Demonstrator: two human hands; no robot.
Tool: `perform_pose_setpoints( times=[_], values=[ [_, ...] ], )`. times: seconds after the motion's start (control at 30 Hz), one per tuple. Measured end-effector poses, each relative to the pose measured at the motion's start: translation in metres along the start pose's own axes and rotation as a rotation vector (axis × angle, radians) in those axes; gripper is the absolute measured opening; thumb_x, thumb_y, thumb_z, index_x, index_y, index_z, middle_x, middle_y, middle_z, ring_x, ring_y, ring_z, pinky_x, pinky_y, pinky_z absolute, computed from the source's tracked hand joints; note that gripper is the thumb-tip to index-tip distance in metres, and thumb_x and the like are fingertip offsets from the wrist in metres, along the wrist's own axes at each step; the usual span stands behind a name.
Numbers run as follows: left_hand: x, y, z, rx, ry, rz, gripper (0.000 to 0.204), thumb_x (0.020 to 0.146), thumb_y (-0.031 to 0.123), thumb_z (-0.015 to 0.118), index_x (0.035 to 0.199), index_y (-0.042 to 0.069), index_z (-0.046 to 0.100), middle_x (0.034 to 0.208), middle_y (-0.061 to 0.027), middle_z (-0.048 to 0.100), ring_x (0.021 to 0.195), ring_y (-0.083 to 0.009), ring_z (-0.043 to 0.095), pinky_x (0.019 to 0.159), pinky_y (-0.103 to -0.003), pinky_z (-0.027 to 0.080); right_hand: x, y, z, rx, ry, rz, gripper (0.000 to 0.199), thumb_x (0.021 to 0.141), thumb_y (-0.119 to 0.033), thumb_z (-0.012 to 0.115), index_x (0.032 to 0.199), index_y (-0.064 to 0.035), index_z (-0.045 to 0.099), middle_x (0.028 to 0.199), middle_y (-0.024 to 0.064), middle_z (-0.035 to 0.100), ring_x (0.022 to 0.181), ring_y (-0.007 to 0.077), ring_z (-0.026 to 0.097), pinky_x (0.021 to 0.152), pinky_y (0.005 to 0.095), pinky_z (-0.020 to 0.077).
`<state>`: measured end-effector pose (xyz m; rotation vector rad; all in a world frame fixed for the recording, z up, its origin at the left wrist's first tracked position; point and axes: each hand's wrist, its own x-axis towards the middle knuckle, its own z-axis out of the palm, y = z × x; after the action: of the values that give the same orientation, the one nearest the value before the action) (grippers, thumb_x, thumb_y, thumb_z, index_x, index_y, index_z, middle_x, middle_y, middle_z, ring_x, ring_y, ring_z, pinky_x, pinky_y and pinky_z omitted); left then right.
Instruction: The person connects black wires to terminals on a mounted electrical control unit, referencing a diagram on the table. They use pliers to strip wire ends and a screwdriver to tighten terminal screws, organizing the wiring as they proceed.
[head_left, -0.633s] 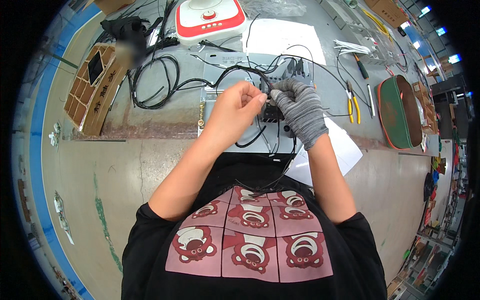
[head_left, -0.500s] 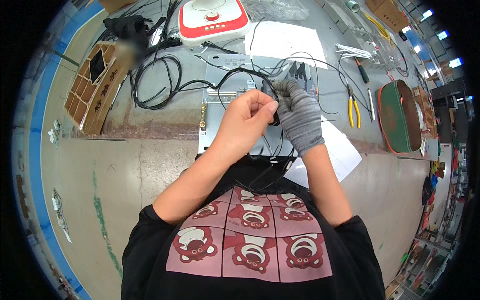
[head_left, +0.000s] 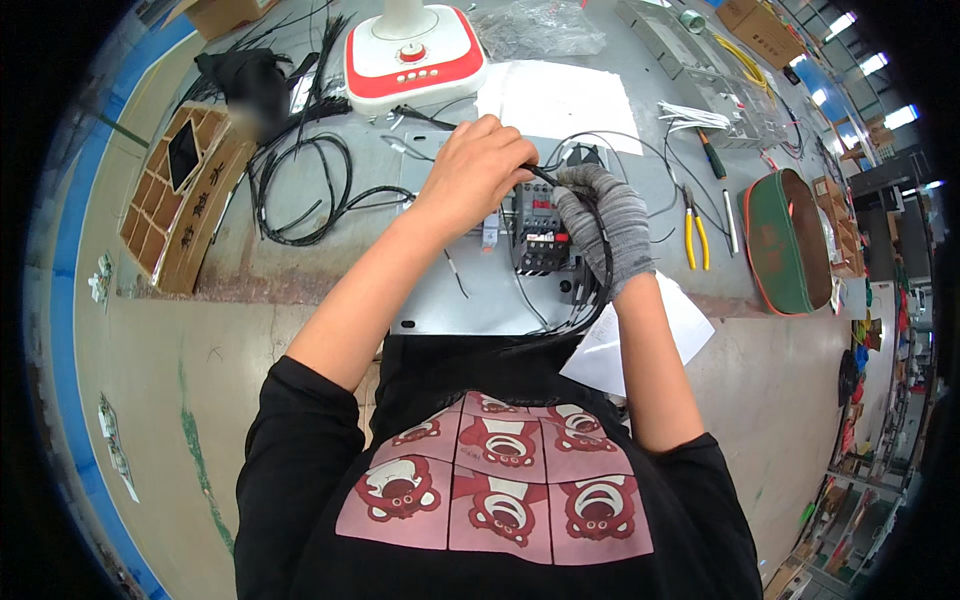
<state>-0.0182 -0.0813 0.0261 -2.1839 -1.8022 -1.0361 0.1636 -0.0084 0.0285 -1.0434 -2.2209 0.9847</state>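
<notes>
A black wire bundle [head_left: 541, 174] arches over the metal mounting plate [head_left: 445, 310]. My bare left hand [head_left: 477, 172] is closed around it above the plate's middle. My right hand [head_left: 612, 222], in a grey knitted glove, curls around the same bundle farther right; its fingertips are partly hidden. From there the bundle bends down along the glove to the plate's near right corner. Between my hands a black contactor [head_left: 541, 215] with red parts is fixed to the plate. Loose wire ends lie on the plate near its front edge.
Coiled black wires [head_left: 300, 190] and a wooden compartment box [head_left: 190, 225] with a phone lie left. A red-and-white fan base [head_left: 415, 65] stands behind. On the right are yellow-handled pliers [head_left: 696, 235], a screwdriver [head_left: 712, 155], a green bin [head_left: 775, 245] and white paper [head_left: 640, 345].
My left hand has moved up and slightly left, away from the right hand, with the bundle. The contactor has come into view, and the wires now loop around the plate's right side.
</notes>
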Motion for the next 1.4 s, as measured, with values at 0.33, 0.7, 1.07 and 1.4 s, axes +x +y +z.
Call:
perform_pose_setpoints(
  times=[0.33,0.7,1.07,1.4],
  values=[
    [0.013,-0.017,0.023,0.018,0.190,-0.068,0.016,0.076,0.012,0.071,0.083,0.005,0.058,0.080,-0.0062,0.053,0.077,-0.0257,0.054,0.071,-0.038,0.041,0.045,-0.015,0.002,-0.553,0.078,-0.174,0.015,0.080,-0.017,0.069,0.083,-0.0041,0.063,0.074,0.0152,0.064,0.068,0.0325,0.062,0.065,0.0393,0.0508],
    [0.019,-0.013,0.045,0.101,0.275,-0.111,0.022,0.069,0.009,0.073,0.076,0.005,0.052,0.078,-0.0080,0.050,0.075,-0.0261,0.054,0.068,-0.037,0.042,0.056,-0.008,0.023,-0.601,0.195,-0.095,0.018,0.084,-0.021,0.062,0.082,-0.0039,0.058,0.075,0.0192,0.062,0.071,0.0388,0.060,0.065,0.0463,0.0485],
    [0.031,-0.035,0.058,-0.020,-0.093,0.008,0.017,0.075,0.015,0.072,0.078,0.006,0.057,0.077,-0.0061,0.056,0.077,-0.0254,0.058,0.067,-0.037,0.041,0.002,-0.001,-0.002,-0.517,0.072,0.039,0.032,0.082,-0.016,0.068,0.113,-0.0064,0.063,0.102,0.0153,0.064,0.089,0.0317,0.065,0.079,0.0409,0.0525],
    [0.034,-0.044,0.041,-0.337,-0.504,-0.134,0.021,0.081,-0.001,0.063,0.101,0.002,0.062,0.091,-0.0106,0.056,0.084,-0.0296,0.059,0.072,-0.038,0.048,-0.044,0.017,0.003,-0.229,0.093,0.012,0.043,0.084,-0.007,0.060,0.127,-0.0091,0.054,0.103,0.0201,0.062,0.087,0.0375,0.063,0.076,0.0449,0.0530]
  ],
)
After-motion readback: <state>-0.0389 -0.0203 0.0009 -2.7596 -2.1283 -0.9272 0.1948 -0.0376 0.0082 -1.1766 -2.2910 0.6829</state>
